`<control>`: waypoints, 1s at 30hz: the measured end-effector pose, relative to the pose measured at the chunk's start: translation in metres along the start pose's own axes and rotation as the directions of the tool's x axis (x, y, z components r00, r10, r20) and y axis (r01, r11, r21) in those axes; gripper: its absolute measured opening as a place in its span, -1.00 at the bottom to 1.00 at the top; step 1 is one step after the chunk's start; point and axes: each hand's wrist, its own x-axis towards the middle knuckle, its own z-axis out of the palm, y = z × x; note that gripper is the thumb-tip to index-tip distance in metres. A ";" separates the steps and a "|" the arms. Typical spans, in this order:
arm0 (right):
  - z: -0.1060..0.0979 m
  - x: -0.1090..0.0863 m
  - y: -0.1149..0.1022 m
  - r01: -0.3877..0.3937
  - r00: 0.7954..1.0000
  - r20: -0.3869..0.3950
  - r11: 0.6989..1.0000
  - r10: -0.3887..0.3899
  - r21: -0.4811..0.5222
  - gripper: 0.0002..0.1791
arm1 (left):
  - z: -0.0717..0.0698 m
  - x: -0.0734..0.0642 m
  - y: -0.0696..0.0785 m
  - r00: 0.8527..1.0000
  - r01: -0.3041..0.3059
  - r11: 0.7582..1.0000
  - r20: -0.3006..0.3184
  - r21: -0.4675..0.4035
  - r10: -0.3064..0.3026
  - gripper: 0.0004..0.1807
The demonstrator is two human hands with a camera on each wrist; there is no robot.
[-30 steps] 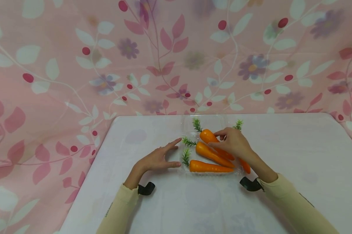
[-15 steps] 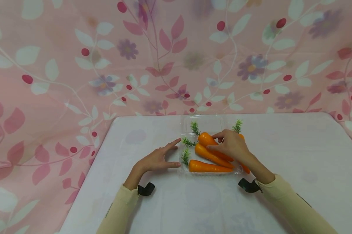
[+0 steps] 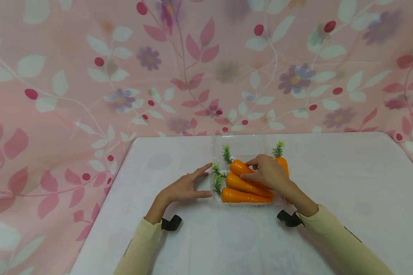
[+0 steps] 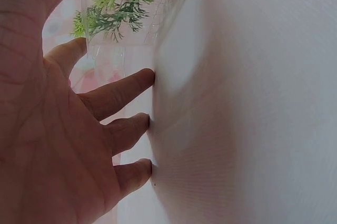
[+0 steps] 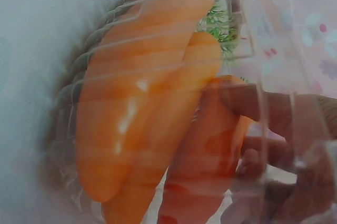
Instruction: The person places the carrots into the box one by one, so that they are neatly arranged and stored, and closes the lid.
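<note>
A clear plastic clamshell box [image 3: 244,205] lies open, its lid [image 3: 242,145] folded toward the back. Three orange carrots with green tops lie in it: a front carrot [image 3: 246,196], a middle carrot [image 3: 239,182] against it, and a back carrot [image 3: 238,167]. My right hand [image 3: 270,173] pinches the back carrot between thumb and fingers; the palm hides part of its body. In the right wrist view the carrots [image 5: 137,98] show through the ribbed wall. My left hand [image 3: 182,187] has its fingers spread at the box's left side; lower fingertips rest on the table in the left wrist view.
Another carrot [image 3: 282,163] lies outside the box to the right, partly behind my right hand and wrist. A white cloth covers the table [image 3: 347,183], whose far edge meets a pink floral curtain [image 3: 206,68]. Black wrist mounts [image 3: 172,222] stick out near both cuffs.
My right hand has shifted slightly left and nearer with the back carrot. The middle carrot has slid toward the front carrot, closing the gap. My left hand has stayed in place.
</note>
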 end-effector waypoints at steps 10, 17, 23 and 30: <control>0.005 0.003 0.000 0.006 1.000 0.023 0.999 -0.005 -0.054 -0.48 | 0.002 0.001 -0.002 1.000 -0.013 1.000 -0.003 -0.004 0.013 0.05; 0.005 0.001 -0.002 0.026 0.999 0.031 0.994 -0.022 -0.104 -0.47 | 0.001 0.001 -0.002 1.000 -0.006 1.000 -0.003 -0.004 0.006 0.05; 0.006 -0.002 -0.002 0.057 0.997 0.056 0.985 -0.048 -0.160 -0.48 | 0.002 0.001 -0.002 1.000 0.002 1.000 -0.004 0.001 -0.002 0.04; 0.007 -0.004 -0.001 0.049 0.995 0.096 0.984 -0.033 -0.172 -0.50 | 0.003 0.001 -0.002 1.000 0.006 1.000 -0.009 0.004 -0.006 0.04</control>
